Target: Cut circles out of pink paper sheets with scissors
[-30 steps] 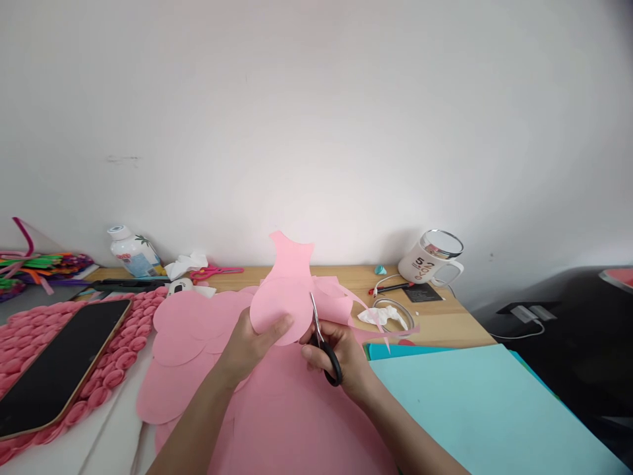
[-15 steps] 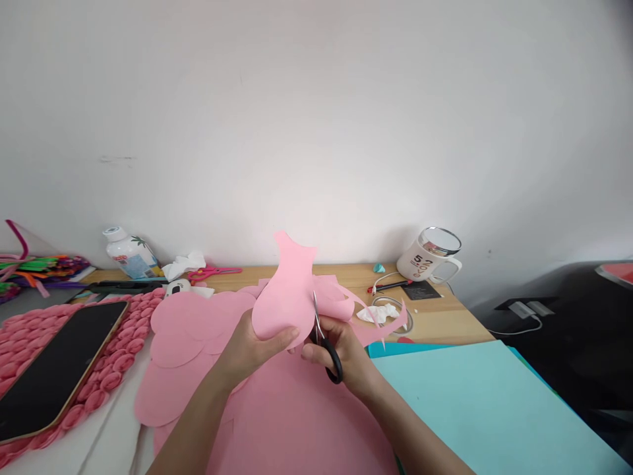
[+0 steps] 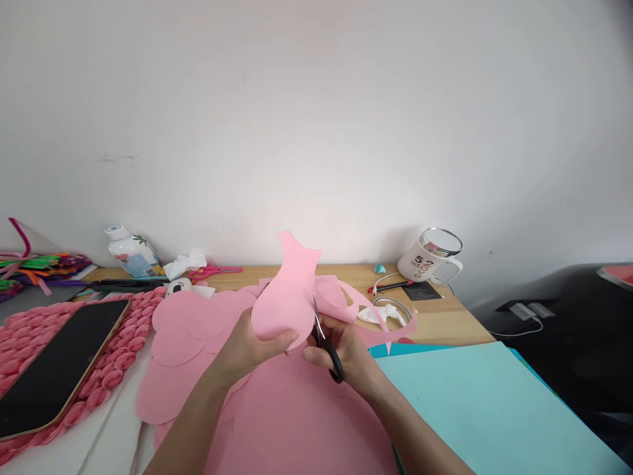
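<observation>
A pink sheet of paper [image 3: 289,290], rounded at the bottom and narrowing to a strip at the top, is pinched in my left hand [image 3: 254,346], thumb across its front. My right hand [image 3: 346,349] is closed round the black handles of a pair of scissors [image 3: 330,353]. The blades point up and lie against the paper's right edge. A curling pink offcut [image 3: 370,310] trails to the right behind my right hand. Below both hands spreads a large pink sheet [image 3: 301,415], with several rounded pink cut-outs [image 3: 178,343] overlapping on its left.
A phone [image 3: 64,363] rests on a pink braided mat [image 3: 141,313] at left. Behind are a white bottle [image 3: 133,253], pink scissors [image 3: 212,272] and pipe cleaners [image 3: 44,267]. A mug [image 3: 422,257] stands back right, near a cable and crumpled tissue [image 3: 378,315]. Light blue sheets [image 3: 484,402] lie right.
The held paper has tilted slightly to the right at its top. The offcut has swung outward and opened into a wider loop. Both hands stay in nearly the same place.
</observation>
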A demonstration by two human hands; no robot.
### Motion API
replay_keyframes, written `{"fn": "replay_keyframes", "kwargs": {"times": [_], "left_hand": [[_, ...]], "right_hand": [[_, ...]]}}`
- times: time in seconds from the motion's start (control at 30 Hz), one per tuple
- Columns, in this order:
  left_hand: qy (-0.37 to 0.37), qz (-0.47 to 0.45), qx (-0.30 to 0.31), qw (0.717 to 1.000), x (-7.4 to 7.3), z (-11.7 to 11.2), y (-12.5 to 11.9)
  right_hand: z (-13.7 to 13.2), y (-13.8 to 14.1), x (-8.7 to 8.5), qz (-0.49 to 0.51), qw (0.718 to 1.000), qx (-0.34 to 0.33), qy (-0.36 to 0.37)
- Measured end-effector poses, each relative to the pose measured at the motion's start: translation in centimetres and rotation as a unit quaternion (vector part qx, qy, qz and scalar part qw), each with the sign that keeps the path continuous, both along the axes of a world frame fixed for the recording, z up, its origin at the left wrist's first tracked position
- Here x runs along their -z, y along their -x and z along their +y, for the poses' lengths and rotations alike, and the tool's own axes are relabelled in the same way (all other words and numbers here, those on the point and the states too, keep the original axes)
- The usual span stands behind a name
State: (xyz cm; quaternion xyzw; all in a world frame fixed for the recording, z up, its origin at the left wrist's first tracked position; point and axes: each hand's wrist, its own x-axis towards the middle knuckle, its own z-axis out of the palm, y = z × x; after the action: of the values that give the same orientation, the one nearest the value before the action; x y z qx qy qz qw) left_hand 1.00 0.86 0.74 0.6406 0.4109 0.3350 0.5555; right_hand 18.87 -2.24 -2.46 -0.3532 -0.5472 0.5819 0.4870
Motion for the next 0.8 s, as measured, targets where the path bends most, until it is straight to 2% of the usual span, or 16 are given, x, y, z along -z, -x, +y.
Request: {"fn": "replay_keyframes", "kwargs": {"times": [0.8], "left_hand": [[-0.002,0.002,0.0,1.0,-0.12,0.07,0.07]], "right_hand": [[-0.06,0.25,-0.47,-0.008,1.0,0.008,0.012]]}}
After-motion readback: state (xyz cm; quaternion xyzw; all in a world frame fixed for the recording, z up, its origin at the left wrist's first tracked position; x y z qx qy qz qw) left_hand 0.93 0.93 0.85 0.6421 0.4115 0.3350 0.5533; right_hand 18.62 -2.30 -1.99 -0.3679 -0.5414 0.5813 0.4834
